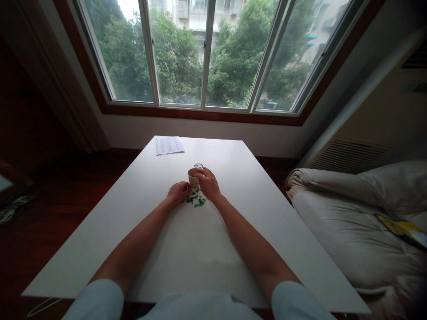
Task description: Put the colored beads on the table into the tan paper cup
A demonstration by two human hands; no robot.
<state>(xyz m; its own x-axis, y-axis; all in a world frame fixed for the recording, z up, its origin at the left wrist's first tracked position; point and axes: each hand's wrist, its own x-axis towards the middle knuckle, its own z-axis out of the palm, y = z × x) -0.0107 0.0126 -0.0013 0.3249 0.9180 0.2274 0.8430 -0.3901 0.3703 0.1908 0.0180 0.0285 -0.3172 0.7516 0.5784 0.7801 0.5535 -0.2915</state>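
Observation:
A small tan cup (192, 178) stands upright near the middle of the white table (187, 258). My right hand (208, 184) is closed around the cup's right side, its thumb across the front near the rim. Just left of the cup's base, my left hand (179, 193) rests low with its fingers curled together; whatever may be between the fingertips is too small to make out. Small blue, green and dark beads (199, 201) lie scattered in front of the cup, between my hands. Behind the cup is a clear round container (198, 166), partly hidden by my right fingers.
Printed paper sheets (169, 145) lie at the table's far left corner. A cushioned sofa (350, 231) with a yellow-and-black item (402, 230) stands to the right. Beyond the table is a wide window (204, 66). White cables (16, 206) lie at the left.

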